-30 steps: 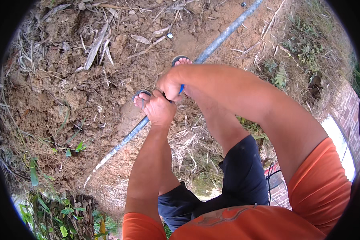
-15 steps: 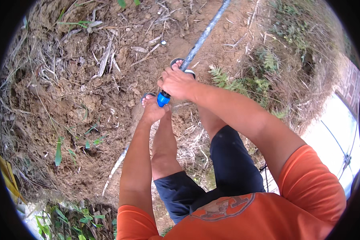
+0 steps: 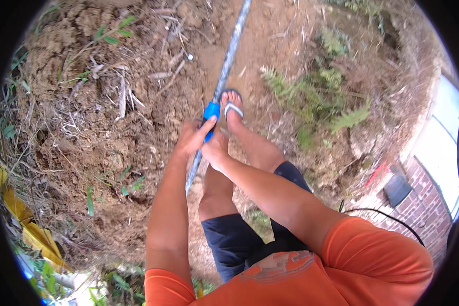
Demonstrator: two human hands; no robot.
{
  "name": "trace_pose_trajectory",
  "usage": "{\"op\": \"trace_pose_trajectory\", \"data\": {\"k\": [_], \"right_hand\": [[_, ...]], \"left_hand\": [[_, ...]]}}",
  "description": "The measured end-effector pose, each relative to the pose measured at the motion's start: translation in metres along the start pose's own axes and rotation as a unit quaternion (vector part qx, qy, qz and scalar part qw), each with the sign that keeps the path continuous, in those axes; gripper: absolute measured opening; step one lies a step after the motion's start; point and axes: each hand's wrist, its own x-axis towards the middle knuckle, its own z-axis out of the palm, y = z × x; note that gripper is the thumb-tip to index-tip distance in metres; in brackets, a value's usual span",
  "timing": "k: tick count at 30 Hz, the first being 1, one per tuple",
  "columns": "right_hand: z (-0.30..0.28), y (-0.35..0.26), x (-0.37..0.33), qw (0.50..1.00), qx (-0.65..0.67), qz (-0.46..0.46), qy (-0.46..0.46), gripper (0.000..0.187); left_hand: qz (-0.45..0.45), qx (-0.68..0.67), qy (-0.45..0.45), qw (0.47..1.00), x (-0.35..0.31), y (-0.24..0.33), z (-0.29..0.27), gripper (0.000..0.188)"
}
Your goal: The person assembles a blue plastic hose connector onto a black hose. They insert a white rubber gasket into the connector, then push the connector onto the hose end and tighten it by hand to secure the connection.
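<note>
A blue pipe coupling sits between my hands, with a mottled grey pipe running out of its far end toward the top of the view. My left hand is closed round the coupling's middle, its thumb lying along the fitting. Right below, my right hand wraps the coupling's near end, pressed close against the left hand. From under the hands another pipe length slants down and left beside my left forearm. The fingers of both hands are partly hidden.
I stand on a brown dirt slope strewn with dry leaves and sticks. One sandalled foot is beside the pipe. Ferns grow to the right; beyond them lie brick paving and a black cable. Yellow sheeting lies at left.
My right hand has shifted from the coupling's far end to its near end, uncovering the blue far nut. The pipe stands more upright in view, and the view has swung toward the paving.
</note>
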Motion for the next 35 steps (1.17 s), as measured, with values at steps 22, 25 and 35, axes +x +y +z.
{"op": "trace_pose_trajectory", "data": {"k": [22, 25, 35], "right_hand": [[0.001, 0.027, 0.063, 0.615, 0.691, 0.024, -0.378, 0.034], [0.002, 0.028, 0.065, 0.636, 0.669, -0.002, -0.385, 0.032], [0.033, -0.051, 0.022, 0.897, 0.388, 0.114, 0.177, 0.060]], "left_hand": [[0.017, 0.001, -0.093, 0.996, 0.078, 0.115, 0.010, 0.011], [0.004, -0.017, -0.054, 0.998, 0.076, 0.107, 0.007, 0.012], [-0.040, 0.066, 0.070, 0.995, 0.061, 0.107, 0.018, 0.014]]}}
